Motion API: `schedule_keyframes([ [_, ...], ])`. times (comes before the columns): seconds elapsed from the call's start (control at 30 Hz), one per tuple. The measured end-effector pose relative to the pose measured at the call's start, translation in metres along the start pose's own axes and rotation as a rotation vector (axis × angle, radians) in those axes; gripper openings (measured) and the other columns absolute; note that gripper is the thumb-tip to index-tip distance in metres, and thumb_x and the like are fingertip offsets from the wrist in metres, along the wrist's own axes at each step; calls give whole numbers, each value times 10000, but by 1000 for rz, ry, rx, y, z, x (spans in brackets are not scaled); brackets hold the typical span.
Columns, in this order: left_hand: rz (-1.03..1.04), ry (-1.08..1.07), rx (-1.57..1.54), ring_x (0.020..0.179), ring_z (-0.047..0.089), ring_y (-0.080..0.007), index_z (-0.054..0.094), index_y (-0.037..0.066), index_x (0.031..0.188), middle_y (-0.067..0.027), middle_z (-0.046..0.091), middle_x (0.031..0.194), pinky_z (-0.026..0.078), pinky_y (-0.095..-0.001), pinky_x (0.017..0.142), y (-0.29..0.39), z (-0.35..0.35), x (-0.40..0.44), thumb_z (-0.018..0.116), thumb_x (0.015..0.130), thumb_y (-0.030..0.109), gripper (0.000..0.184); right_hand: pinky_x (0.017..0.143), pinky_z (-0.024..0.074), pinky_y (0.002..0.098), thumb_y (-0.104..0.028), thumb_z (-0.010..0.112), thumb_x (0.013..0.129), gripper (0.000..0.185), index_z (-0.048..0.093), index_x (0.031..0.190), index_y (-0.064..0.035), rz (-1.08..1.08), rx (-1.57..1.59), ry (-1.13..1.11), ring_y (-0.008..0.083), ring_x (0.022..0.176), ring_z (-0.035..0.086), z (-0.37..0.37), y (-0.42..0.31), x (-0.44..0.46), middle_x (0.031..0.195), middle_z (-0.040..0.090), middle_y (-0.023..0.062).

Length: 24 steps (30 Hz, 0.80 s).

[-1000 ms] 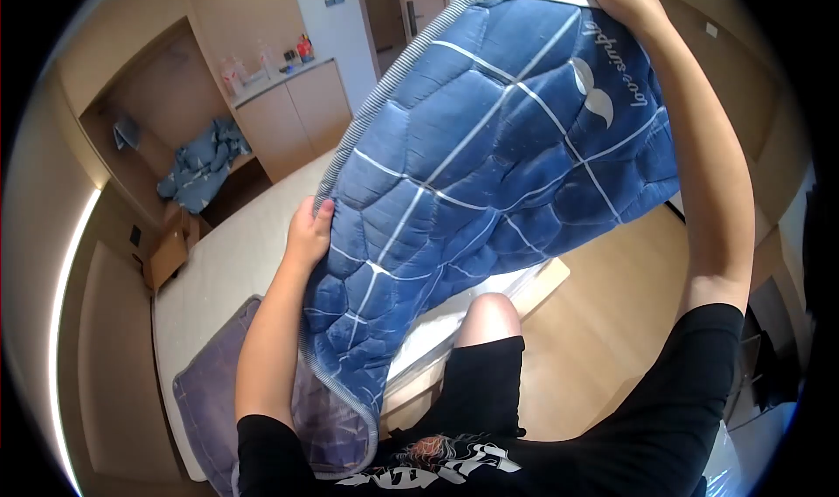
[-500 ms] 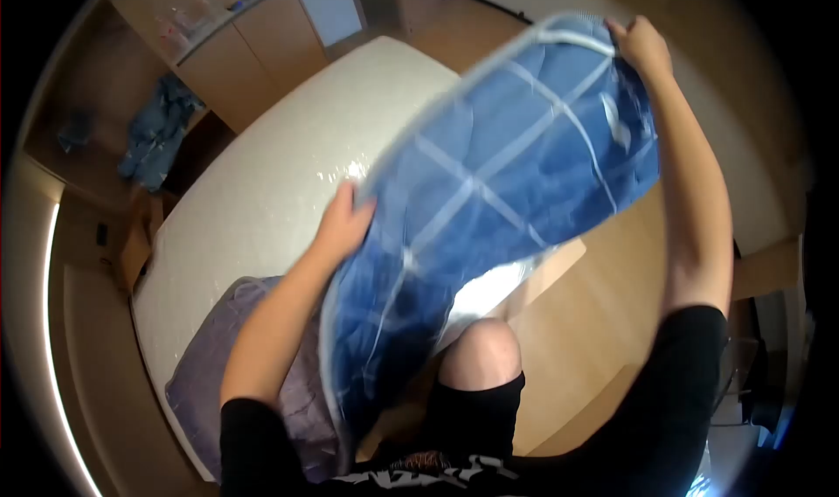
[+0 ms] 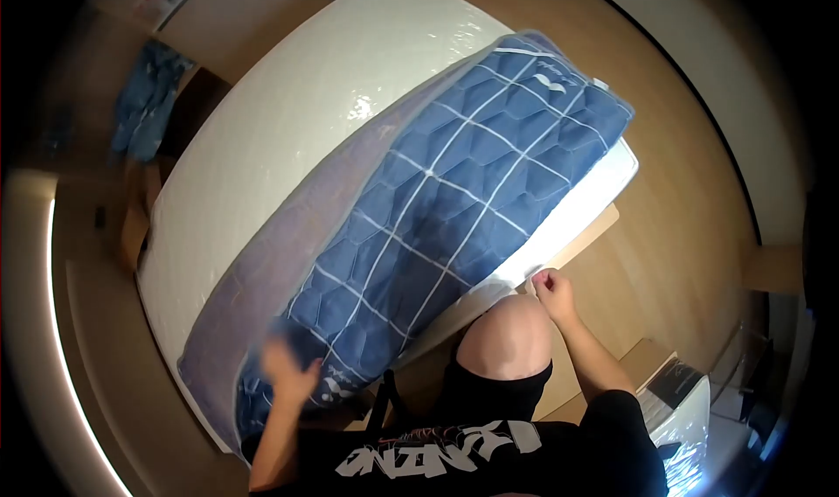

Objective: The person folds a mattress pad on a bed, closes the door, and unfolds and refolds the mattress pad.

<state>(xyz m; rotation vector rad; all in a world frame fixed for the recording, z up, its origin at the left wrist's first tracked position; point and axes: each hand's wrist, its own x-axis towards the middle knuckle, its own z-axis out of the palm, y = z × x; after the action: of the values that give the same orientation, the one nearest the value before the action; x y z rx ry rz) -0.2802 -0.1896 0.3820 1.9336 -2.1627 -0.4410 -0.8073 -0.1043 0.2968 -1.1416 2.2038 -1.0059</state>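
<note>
A quilted blue mattress pad (image 3: 428, 174) with white crossing lines lies along the right side of the mattress (image 3: 271, 156), which is wrapped in clear plastic. A greyish-purple section (image 3: 293, 226) runs along the pad's left side. Over the pad's near end is my left hand (image 3: 290, 370), blurred, its thumb stretched away from the fingers; it appears to hold nothing. My right hand (image 3: 556, 294) is closed beside my bare knee (image 3: 507, 338), close to the mattress's white side edge. Whatever is in its fingers, if anything, I cannot make out.
Brown cardboard (image 3: 587, 235) sticks out beneath the mattress edge. A box (image 3: 669, 383) and shiny plastic wrap (image 3: 686, 436) are at lower right. Blue cloth (image 3: 150, 100) hangs at far left. Wooden floor (image 3: 673, 209) runs along the right side.
The raised blue pad has come down flat onto the mattress. My right hand has let go of its far corner and dropped beside my knee. My left hand has moved down towards me.
</note>
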Motion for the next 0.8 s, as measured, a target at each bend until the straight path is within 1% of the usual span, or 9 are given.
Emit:
schedule_keyframes([
  [0.13,-333,-336,115,1349,269,-386,305,29,1377,-220,270,1462,212,-554,1085,-148,32,-4,785,569,263,969,543,448,364,-178,621,853,199,605,772,2,-169,-186,-4,292,579,581,1,-28,44,658,603,157],
  [0.17,-374,-360,196,1362,256,-375,273,31,1402,-203,260,1477,198,-551,1096,-162,39,-7,783,565,264,1007,567,460,378,-181,616,851,174,612,810,-12,-243,-223,-36,307,612,593,-1,-60,59,690,614,159],
  [0.2,-374,-373,264,1353,258,-409,318,52,1398,-204,317,1448,198,-577,1081,-156,31,-10,659,706,277,803,590,473,391,-183,611,848,157,619,849,-26,-317,-265,-73,322,646,604,3,-94,76,721,626,160],
  [0.23,-455,-412,236,1363,252,-391,311,56,1402,-187,306,1462,190,-581,1085,-184,42,-10,656,711,295,808,624,481,408,-179,606,841,148,618,891,-41,-409,-338,-107,335,698,611,14,-118,91,767,635,160],
  [0.33,-513,-332,277,1358,284,-352,333,87,1391,-151,324,1460,188,-572,1089,-206,36,-5,660,674,186,794,694,494,439,-125,578,821,171,608,974,-55,-702,-540,-264,361,806,616,61,-187,127,846,644,162],
  [0.47,-635,-419,115,1333,334,-333,370,153,1369,-120,405,1413,195,-563,1090,-256,49,2,647,618,89,803,840,468,426,-89,535,814,237,591,1044,-95,-725,-857,-438,320,1014,576,152,-235,166,1059,628,115],
  [0.6,-402,-299,260,1168,502,-367,492,123,1270,-156,563,1229,301,-528,1040,-281,59,4,644,574,90,713,978,391,438,-123,520,821,302,570,1119,-119,-799,-1045,-440,284,1191,479,220,-249,195,1253,554,63],
  [0.73,-348,-74,-95,922,585,-390,559,61,1071,-205,614,950,447,-469,829,-326,68,0,609,606,85,469,1000,374,435,-265,501,882,325,578,1156,-107,-1134,-890,-495,291,1199,474,254,-228,243,1261,545,83],
  [0.8,-465,-88,-113,809,591,-395,552,30,967,-213,602,815,470,-449,716,-337,58,0,585,632,76,340,894,420,440,-341,522,883,304,621,1029,-93,-1161,-830,-604,323,993,576,249,-221,265,1032,633,111],
])
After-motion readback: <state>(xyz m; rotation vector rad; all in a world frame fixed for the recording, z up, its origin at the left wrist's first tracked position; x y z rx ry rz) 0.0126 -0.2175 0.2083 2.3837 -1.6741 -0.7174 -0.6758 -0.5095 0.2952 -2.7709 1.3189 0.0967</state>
